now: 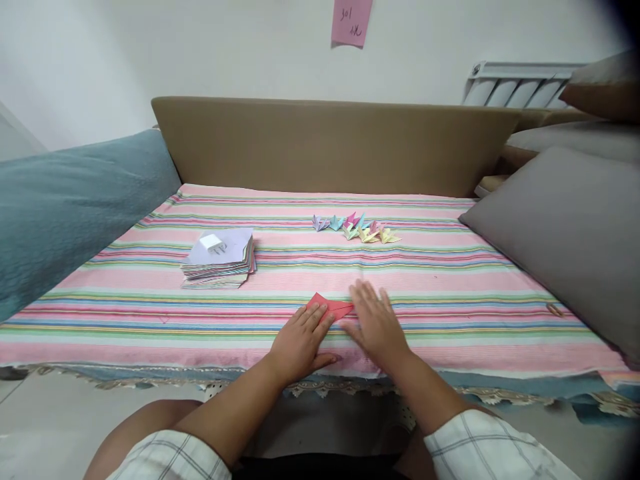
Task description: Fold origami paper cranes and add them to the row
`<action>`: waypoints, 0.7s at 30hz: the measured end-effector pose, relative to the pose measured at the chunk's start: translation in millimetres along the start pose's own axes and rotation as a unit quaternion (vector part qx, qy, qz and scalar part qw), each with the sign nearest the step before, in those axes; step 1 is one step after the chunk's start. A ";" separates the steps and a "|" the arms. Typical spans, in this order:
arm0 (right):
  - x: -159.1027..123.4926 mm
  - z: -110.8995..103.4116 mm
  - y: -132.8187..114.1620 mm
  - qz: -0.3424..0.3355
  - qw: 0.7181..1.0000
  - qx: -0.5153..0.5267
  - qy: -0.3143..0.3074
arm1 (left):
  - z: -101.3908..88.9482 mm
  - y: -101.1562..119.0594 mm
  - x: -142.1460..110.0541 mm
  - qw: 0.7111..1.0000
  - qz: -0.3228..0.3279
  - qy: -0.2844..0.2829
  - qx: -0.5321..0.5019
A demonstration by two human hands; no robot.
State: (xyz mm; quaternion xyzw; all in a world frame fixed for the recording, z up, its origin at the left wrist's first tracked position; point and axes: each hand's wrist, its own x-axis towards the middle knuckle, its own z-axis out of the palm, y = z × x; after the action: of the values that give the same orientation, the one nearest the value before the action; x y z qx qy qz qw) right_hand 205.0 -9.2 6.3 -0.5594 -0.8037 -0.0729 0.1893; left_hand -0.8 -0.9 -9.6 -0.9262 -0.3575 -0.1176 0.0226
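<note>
A folded piece of red paper [336, 308] lies flat on the striped cloth, its narrow tip toward the right. My left hand [303, 340] rests on its left part with the fingers stretched out, covering some of the paper. Beside the right tip is my right hand [375, 327], fingers spread and slightly blurred, holding nothing. Whether it touches the paper I cannot tell. Farther back, several folded paper cranes [369, 233] in pastel colours sit in a cluster.
To the left stands a stack of paper sheets [217, 267] with a small white object [211, 242] on top. The striped cloth [150, 320] covers the seat. A blue-green cushion [85, 207] is at left, a grey pillow [565, 227] at right. A brown backrest [330, 147] rises behind.
</note>
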 end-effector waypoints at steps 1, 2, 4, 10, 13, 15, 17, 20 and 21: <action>1.8 2.5 -7.5 -0.058 0.998 0.022 -0.003 | -0.5 -0.2 0.0 1.000 0.004 0.002 -0.004; 3.5 6.1 -14.2 -0.105 0.994 0.042 -0.010 | -1.1 -0.3 0.1 1.000 0.009 0.006 -0.008; 6.2 15.1 -22.8 -0.150 0.985 0.075 -0.034 | -1.8 -0.7 0.1 1.000 0.016 0.012 -0.016; 6.0 31.7 -11.0 -0.073 0.987 0.112 -0.087 | -0.5 -1.4 -0.5 1.000 0.007 0.012 -0.013; 3.1 32.9 -6.4 -0.054 0.989 0.110 -0.083 | -3.1 0.6 1.1 0.999 0.004 0.026 -0.026; 1.9 33.4 -7.1 -0.049 0.990 0.105 -0.077 | -6.1 2.9 4.0 0.998 -0.007 0.046 -0.033; 1.5 33.8 -8.8 -0.044 0.991 0.102 -0.077 | -8.9 5.2 7.9 0.998 -0.017 0.060 -0.032; 2.3 33.2 -10.4 -0.038 0.991 0.100 -0.084 | -11.2 6.8 14.0 0.998 -0.025 0.057 -0.016; 2.6 32.7 -10.5 -0.037 0.990 0.100 -0.087 | -11.4 6.7 15.6 0.998 -0.027 0.051 -0.010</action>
State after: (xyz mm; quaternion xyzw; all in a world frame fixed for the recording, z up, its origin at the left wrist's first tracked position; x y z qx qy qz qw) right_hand 187.2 -0.1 -21.8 -0.5121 -0.8404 0.0499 0.1705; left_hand 12.6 3.0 5.4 -0.9090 -0.3799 -0.1694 0.0281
